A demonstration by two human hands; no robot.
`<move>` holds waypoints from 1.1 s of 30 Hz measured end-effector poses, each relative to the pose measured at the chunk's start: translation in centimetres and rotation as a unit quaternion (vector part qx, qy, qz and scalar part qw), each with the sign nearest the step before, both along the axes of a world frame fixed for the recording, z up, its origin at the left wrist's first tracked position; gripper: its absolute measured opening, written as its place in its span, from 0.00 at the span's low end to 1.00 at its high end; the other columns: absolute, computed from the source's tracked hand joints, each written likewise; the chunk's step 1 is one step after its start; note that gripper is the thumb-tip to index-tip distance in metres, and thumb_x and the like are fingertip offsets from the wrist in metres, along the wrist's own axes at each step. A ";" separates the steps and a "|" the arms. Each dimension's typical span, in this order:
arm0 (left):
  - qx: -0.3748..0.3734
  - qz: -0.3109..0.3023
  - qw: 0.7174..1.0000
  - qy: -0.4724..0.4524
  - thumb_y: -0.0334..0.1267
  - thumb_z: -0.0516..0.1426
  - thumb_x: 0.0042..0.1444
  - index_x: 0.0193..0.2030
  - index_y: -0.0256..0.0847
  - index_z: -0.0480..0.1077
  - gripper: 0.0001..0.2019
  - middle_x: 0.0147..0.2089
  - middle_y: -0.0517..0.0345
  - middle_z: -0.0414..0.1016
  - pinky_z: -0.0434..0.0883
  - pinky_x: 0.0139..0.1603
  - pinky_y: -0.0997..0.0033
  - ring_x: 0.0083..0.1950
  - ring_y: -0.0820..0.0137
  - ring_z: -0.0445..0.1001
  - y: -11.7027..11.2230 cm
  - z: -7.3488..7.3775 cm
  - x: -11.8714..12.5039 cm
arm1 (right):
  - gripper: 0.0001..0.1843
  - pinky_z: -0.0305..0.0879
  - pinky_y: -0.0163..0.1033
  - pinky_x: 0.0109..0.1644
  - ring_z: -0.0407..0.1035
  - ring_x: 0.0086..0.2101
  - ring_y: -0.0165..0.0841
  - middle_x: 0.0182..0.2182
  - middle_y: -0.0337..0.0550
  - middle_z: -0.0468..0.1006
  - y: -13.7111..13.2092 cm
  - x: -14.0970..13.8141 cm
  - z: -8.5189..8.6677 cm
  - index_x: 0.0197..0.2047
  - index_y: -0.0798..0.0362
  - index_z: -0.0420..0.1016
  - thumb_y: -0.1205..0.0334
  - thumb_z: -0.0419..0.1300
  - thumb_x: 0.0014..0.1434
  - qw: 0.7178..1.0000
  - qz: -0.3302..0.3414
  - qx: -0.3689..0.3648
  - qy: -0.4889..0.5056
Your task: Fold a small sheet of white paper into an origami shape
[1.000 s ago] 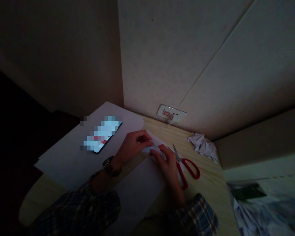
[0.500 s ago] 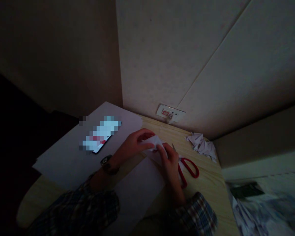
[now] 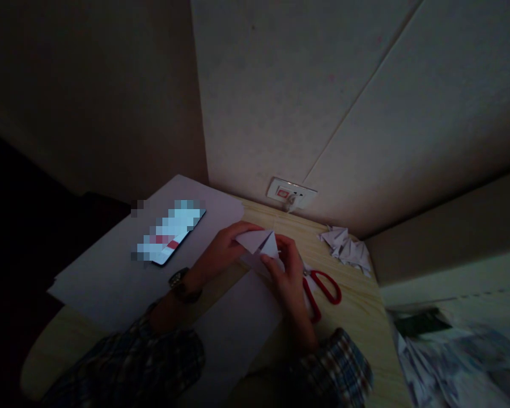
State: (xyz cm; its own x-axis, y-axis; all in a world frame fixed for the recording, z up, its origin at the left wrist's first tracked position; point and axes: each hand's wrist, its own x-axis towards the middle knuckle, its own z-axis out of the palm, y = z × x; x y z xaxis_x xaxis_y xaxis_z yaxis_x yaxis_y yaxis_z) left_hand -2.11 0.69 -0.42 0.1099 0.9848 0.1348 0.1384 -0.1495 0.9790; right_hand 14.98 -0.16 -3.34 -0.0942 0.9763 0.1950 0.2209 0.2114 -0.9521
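Note:
A small folded piece of white paper (image 3: 261,242) stands up as a pointed shape between both hands, just above the wooden table (image 3: 357,306). My left hand (image 3: 221,252), with a watch on its wrist, pinches the paper's left side. My right hand (image 3: 287,275) grips the right side with bent fingers. Red-handled scissors (image 3: 321,289) lie on the table right beside my right hand, partly hidden by it.
A large white sheet (image 3: 110,272) covers the table's left part with a lit phone (image 3: 174,232) on it. Another sheet (image 3: 238,328) lies under my forearms. Crumpled paper pieces (image 3: 346,246) sit at the back right. A wall socket (image 3: 291,194) is behind. Clutter (image 3: 450,357) lies lower right.
The folded paper was lying flat under my fingers a second ago; both hands have lifted it and it now stands up as a pointed shape. The view has shifted slightly.

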 end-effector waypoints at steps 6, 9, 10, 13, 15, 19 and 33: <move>0.000 0.004 1.000 0.004 0.31 0.56 0.51 0.45 0.37 0.77 0.15 0.43 0.54 0.81 0.72 0.49 0.67 0.45 0.64 0.77 0.0 -0.4 0.0 | 0.18 0.67 0.43 0.51 0.69 0.47 0.37 0.47 0.43 0.74 0.0 0.2 -0.1 0.51 0.47 0.68 0.58 0.62 0.57 1.000 -0.004 0.012 0.022; -0.011 -0.001 1.000 0.013 0.30 0.56 0.52 0.47 0.36 0.76 0.16 0.43 0.53 0.81 0.73 0.48 0.68 0.44 0.65 0.78 0.0 -0.7 0.1 | 0.12 0.68 0.41 0.48 0.69 0.45 0.36 0.45 0.42 0.74 -0.1 0.3 0.0 0.48 0.48 0.70 0.57 0.59 0.61 1.000 -0.002 0.010 0.026; -0.012 -0.005 1.000 0.019 0.30 0.56 0.52 0.48 0.36 0.76 0.16 0.45 0.53 0.80 0.72 0.49 0.68 0.45 0.64 0.77 0.0 -0.8 0.1 | 0.11 0.68 0.41 0.47 0.69 0.44 0.36 0.44 0.42 0.75 -0.1 0.3 0.1 0.47 0.48 0.71 0.57 0.59 0.61 1.000 -0.003 0.007 0.026; -0.008 -0.013 1.000 0.026 0.33 0.60 0.52 0.53 0.39 0.74 0.19 0.52 0.52 0.78 0.71 0.53 0.66 0.52 0.62 0.75 -0.1 -0.7 0.2 | 0.09 0.68 0.41 0.46 0.70 0.43 0.36 0.42 0.42 0.76 -0.1 0.3 0.1 0.44 0.49 0.72 0.58 0.58 0.61 1.000 -0.014 0.008 0.026; -0.012 -0.021 1.000 0.016 0.37 0.63 0.50 0.54 0.40 0.72 0.23 0.54 0.51 0.77 0.71 0.54 0.65 0.55 0.61 0.74 -0.2 -0.5 0.3 | 0.08 0.68 0.41 0.47 0.70 0.43 0.35 0.41 0.41 0.76 -0.1 0.3 0.1 0.43 0.49 0.72 0.59 0.58 0.61 0.999 -0.024 0.018 0.021; -0.036 -0.046 0.997 -0.044 0.40 0.69 0.41 0.55 0.42 0.71 0.31 0.59 0.48 0.72 0.71 0.56 0.62 0.58 0.57 0.72 -0.2 -0.4 0.2 | 0.07 0.68 0.40 0.46 0.70 0.42 0.35 0.40 0.42 0.75 0.0 0.3 0.0 0.43 0.49 0.73 0.59 0.58 0.60 0.999 -0.029 0.032 0.011; -0.005 0.000 1.000 -0.017 0.39 0.62 0.52 0.39 0.40 0.78 0.09 0.46 0.52 0.80 0.72 0.52 0.65 0.50 0.63 0.75 -0.2 0.8 -0.1 | 0.08 0.64 0.38 0.38 0.68 0.35 0.34 0.32 0.40 0.74 0.3 0.5 -0.3 0.33 0.50 0.74 0.59 0.57 0.62 0.996 -0.051 0.071 -0.019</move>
